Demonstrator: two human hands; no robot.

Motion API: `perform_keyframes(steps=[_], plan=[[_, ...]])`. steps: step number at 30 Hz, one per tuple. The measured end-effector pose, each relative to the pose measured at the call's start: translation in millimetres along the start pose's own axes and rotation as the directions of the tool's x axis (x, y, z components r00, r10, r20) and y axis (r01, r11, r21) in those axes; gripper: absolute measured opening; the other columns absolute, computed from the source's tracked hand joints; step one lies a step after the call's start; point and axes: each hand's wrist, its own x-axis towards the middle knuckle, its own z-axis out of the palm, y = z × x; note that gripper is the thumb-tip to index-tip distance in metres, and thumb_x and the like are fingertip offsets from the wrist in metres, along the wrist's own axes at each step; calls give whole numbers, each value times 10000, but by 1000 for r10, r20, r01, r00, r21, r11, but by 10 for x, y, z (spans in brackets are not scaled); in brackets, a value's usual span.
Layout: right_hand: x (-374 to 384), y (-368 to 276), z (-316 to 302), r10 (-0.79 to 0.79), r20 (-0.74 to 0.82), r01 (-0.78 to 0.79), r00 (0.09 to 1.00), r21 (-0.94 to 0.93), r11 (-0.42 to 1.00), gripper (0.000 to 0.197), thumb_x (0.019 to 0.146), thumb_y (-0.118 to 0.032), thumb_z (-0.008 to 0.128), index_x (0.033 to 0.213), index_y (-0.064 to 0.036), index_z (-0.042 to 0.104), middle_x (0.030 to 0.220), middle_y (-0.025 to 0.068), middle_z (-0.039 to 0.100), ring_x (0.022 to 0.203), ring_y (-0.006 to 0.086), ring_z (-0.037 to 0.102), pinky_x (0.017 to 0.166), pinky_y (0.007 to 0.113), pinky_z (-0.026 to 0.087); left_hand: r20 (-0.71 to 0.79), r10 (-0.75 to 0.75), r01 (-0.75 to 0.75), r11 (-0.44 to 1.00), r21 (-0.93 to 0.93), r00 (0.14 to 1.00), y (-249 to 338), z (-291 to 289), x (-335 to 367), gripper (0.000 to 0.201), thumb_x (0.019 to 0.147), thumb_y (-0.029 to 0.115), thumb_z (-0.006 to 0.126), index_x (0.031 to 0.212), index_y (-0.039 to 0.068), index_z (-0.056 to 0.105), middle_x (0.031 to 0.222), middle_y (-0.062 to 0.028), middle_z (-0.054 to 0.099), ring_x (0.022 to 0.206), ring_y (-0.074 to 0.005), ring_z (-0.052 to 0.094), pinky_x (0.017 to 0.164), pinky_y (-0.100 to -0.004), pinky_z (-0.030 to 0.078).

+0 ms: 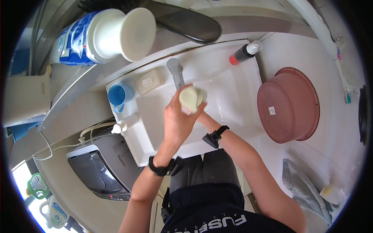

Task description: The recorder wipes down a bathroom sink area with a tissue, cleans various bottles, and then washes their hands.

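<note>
Over the white sink (pixel 237 101), just in front of the faucet (pixel 176 72), my left hand (pixel 179 122) is closed around a pump bottle with a pale cream top (pixel 190 99), blurred by motion. Its top faces up toward me, and most of its body is hidden by my hand. My right hand (pixel 201 117) reaches in from the right, under and behind the left one. The fingers of that hand are hidden, so what they hold or touch does not show. Both wrists wear black straps.
Along the sink's left side are a blue cup (pixel 117 97), a soap dish (pixel 149 82) and a white pump bottle (pixel 126 123). A black-and-red bottle (pixel 244 53) stands at the back right corner, near a reddish basin (pixel 279 110). Above hangs a shelf with a hairbrush (pixel 186 23).
</note>
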Motion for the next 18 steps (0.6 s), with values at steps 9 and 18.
perform_keyframes(steps=[9,18], plan=[[41,-311,-418,266,145,-299,953,595,746,312,1043,-321,499,1197,-57,561,1090,45,628,976,158,611,848,348,522,-144,-43,73,976,205,989,-179,1085,1085,597,767,254,846,1253,32,579,1130,-203,619,1028,-385,641,857,-457,532],[-114,-823,186,526,-67,-412,848,541,734,297,1030,-307,526,1156,-47,597,1049,126,694,881,242,679,796,379,581,-127,-187,210,957,199,974,-429,1123,1256,761,738,198,866,1357,37,453,1248,-223,534,1131,-414,598,940,-477,514]])
